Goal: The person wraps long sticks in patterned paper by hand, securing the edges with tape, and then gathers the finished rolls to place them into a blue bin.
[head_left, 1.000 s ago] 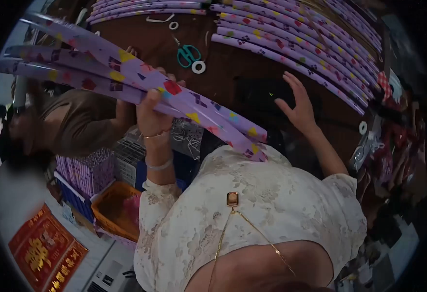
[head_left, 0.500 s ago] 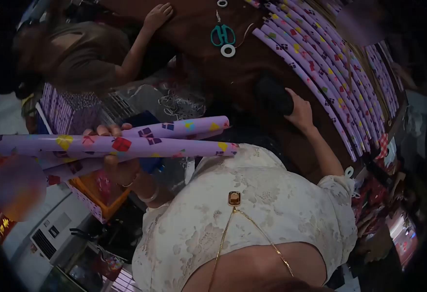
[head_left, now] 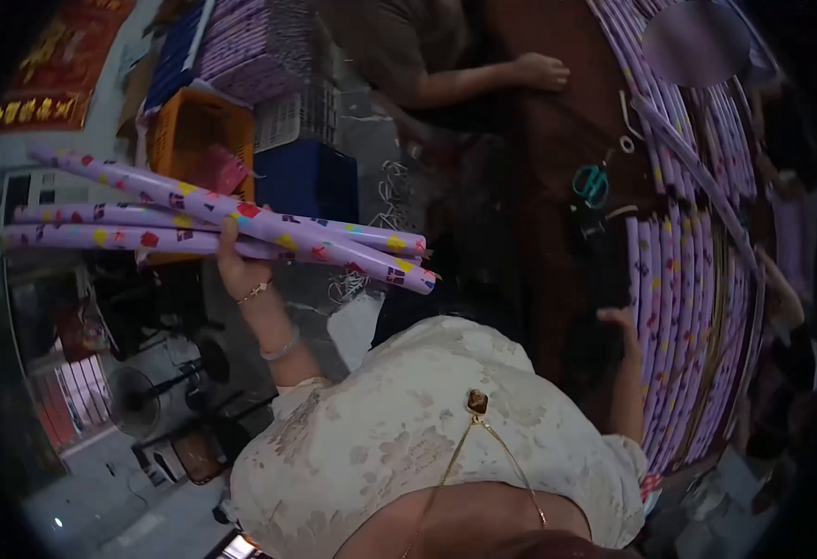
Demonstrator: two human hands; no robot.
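My left hand (head_left: 243, 265) is closed around several purple wrapping paper rolls (head_left: 325, 250), printed with colourful gift shapes. They lie nearly level, fanned apart at their far-left ends, with one crossing over the others. My right hand (head_left: 625, 328) is at the brown-covered table (head_left: 558, 247), against a dark object (head_left: 587, 347) too dim to identify; most of its fingers are hidden. Just beyond that hand, more purple rolls (head_left: 669, 298) lie side by side. Teal-handled scissors (head_left: 591, 184) and a white tape ring (head_left: 626, 144) rest farther up the table.
Another person's hand (head_left: 544, 72) rests on the table's far part. An orange crate (head_left: 168, 140), a blue box (head_left: 320, 186) and a stack of purple rolls (head_left: 250, 51) stand left. A fan (head_left: 138, 387) is lower left. One roll (head_left: 693, 158) lies slantwise across the others.
The view has swung round, so the table now appears along the right side. My left hand still holds the rolls, whose left ends have spread apart. My right hand stays by the dark object.
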